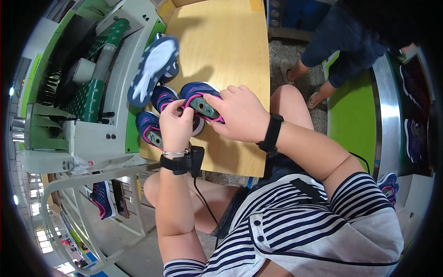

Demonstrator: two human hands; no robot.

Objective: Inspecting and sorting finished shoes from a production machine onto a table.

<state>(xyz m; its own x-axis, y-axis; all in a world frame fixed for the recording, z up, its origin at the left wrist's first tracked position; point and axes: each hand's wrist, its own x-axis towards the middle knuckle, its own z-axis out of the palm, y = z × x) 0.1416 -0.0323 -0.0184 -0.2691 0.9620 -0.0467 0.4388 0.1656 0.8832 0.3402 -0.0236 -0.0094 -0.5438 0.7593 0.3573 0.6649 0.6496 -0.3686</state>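
A navy sneaker (196, 88) with pink collar trim lies on the table under my hands. A green shoe last (203, 107) with a round hole fills its opening. My right hand (244, 113) is wrapped over the near side of this sneaker, thumb on the last. At the pink collar edge, my left hand (175, 122) is closed in a pinch; whatever is between the fingertips is too small to make out. Just left of it lie another navy-and-pink sneaker (147, 122) with a last inside and a partly covered sneaker (162, 96).
A sneaker (153, 69) shows its white and navy sole at the table's left edge. The wooden table (221, 41) adjoins a machine with a green roller (104, 69). A person (341, 51) stands at the far right, beside a conveyor (380, 111). Below left, a sneaker (102, 201) sits near a metal frame.
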